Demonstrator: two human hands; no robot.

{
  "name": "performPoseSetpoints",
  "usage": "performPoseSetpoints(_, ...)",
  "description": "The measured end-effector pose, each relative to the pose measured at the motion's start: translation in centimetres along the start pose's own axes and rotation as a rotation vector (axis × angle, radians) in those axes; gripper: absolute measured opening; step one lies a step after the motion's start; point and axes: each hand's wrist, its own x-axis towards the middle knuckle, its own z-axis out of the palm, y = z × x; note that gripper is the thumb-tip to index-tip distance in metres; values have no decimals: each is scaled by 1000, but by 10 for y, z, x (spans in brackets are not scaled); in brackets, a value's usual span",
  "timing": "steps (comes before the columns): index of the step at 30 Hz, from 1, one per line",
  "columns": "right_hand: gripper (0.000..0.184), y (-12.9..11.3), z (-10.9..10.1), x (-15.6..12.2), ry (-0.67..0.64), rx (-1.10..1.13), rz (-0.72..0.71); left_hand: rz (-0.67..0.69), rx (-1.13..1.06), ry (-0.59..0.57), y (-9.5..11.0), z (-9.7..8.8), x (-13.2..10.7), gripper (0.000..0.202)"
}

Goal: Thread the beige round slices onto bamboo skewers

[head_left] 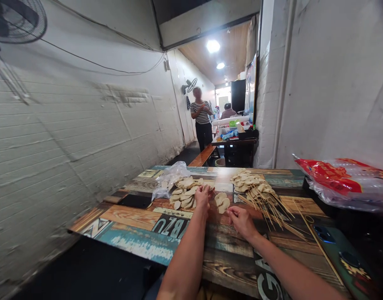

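Observation:
My left hand (203,196) is closed in a pinch on a pale flat slice, at the right edge of a heap of loose slices (185,193). My right hand (241,221) pinches the near end of a skewer with a few overlapping pale slices (222,202) on it. Most of this stick is hidden by the slices and fingers. To the right of that hand lies a pile of skewered slices (254,183), their thin sticks (274,208) pointing toward me.
A clear plastic bag (175,171) lies behind the loose slices, with a dark phone-like slab (136,201) to its left. Red-and-clear packaging (344,179) and a phone (324,234) are at the right. Beyond the patterned table (141,246), a person (203,116) stands near a cluttered table (235,139).

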Motion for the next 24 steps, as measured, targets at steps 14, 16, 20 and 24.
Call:
performPoseSetpoints(14, 33, 4, -2, 0, -38, -4, -20, -101, -52, -21, 6, -7, 2, 31)
performPoseSetpoints(16, 32, 5, -1, 0, -35, 3, -16, -132, -60, -24, 7, -6, 2, 26)
performPoseSetpoints(20, 32, 6, -1, 1, -33, 22, -26, -195, -79, -30, 8, -4, 1, 20)
performPoseSetpoints(24, 33, 5, -2, 2, -33, 15, -31, -193, -37, -84, 6, -1, -2, 19)
